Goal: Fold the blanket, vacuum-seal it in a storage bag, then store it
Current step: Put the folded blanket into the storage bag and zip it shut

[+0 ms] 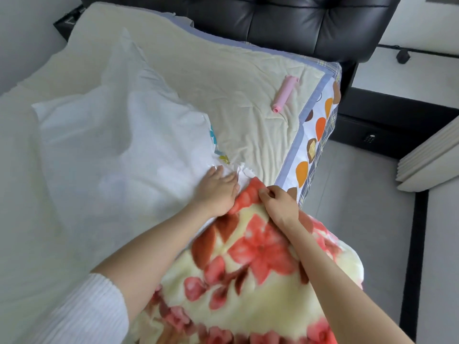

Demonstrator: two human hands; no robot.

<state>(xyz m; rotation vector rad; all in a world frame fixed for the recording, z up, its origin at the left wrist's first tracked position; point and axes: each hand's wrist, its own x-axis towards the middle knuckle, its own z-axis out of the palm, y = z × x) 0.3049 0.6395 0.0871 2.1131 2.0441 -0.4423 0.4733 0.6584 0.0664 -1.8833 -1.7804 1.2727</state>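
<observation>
Wide bed [236, 78] under a cream sheet, filling most of the view, backed by a black tufted headboard [285, 23]. Along the right side, a mattress edge [315, 142] printed with orange and brown ovals over plaid. To the far right, grey floor with a pale ridged panel [427, 157] leaning in at the edge.

Spread over the middle of the bed, a large translucent white storage bag [111, 135], puffed and creased, its mouth turned toward the near right, small teal and yellow print near that edge. Bunched against that mouth and trailing off the near corner of the bed, a thick cream fleece blanket [248, 269] with coral-pink flowers and brown leaves.

Left hand [218, 192], white ribbed sleeve pushed up the forearm, laid flat with fingers spread on the bag's opening, pressing rather than gripping. Right hand [278, 202] clenched, pinching the blanket's leading edge just beside the bag's mouth.

Farther up on the sheet, near the right edge and well apart from both hands, a small pink cylindrical pump [284, 94], lying on its side.
</observation>
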